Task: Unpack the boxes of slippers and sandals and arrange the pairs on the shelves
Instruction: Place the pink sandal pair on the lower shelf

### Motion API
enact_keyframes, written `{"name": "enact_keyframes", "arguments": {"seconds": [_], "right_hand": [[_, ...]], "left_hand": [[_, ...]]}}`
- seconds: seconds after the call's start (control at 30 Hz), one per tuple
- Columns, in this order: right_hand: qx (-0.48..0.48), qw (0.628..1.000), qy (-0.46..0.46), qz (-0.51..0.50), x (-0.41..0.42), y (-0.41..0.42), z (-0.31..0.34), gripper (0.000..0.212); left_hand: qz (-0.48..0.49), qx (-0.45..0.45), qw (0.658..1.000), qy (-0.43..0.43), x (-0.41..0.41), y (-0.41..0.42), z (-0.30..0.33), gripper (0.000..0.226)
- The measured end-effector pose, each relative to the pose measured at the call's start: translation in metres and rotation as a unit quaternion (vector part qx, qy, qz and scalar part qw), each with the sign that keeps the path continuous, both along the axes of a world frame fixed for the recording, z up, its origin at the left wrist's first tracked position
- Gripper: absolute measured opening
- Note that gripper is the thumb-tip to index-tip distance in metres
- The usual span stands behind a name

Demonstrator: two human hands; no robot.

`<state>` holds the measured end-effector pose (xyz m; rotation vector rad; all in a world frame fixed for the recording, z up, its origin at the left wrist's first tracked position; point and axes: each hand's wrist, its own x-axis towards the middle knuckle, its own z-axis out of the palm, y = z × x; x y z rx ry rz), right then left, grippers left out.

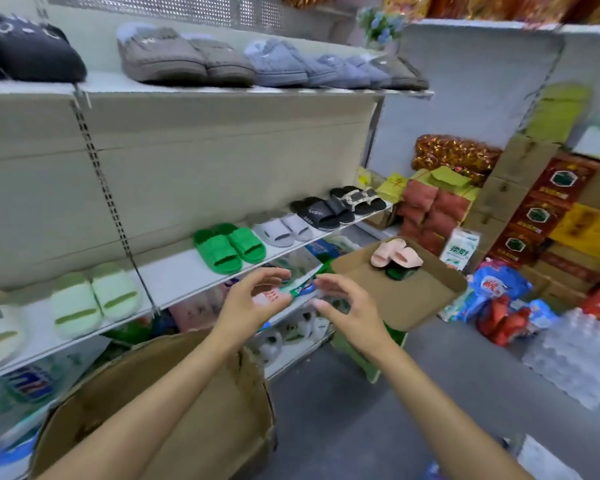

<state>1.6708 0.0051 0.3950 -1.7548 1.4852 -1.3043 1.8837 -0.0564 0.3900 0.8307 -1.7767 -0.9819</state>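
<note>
Pink slippers [396,256] perched loose on box flap [400,285]; left hand [257,299], right hand [343,301] both empty, fingers spread. Could slide off if flap bumped.

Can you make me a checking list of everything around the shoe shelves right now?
Surface: white metal middle shelf, gaps between pairs.
Job's things: bright green slides, pale green slides, grey slides on it; pink slides in open cardboard box.
Clutter: torn brown carton in front.
Grippers: left hand, right hand empty, fingers loosely curved.
Cables: nothing seen.
Surroundings: bottled water pack, red cartons.
</note>
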Motion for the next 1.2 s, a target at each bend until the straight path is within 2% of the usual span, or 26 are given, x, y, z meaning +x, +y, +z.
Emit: {"name": "enact_keyframes", "arguments": {"seconds": [0.37,0.87,1.2], "right_hand": [[0.026,0.995,-0.03,-0.088,-0.12,0.013,-0.031,0.037],[0.075,0.984,-0.025,-0.159,-0.279,-0.094,-0.057,0.042],[0.132,0.971,-0.067,-0.19,-0.421,-0.166,-0.116,0.037]], "left_hand": [[-0.086,0.017,0.995,-0.036,-0.13,-0.018,-0.023,0.029],[-0.169,0.08,0.982,-0.028,-0.308,-0.159,-0.062,0.033],[-0.16,0.126,0.973,-0.106,-0.44,-0.237,-0.111,0.032]]}}
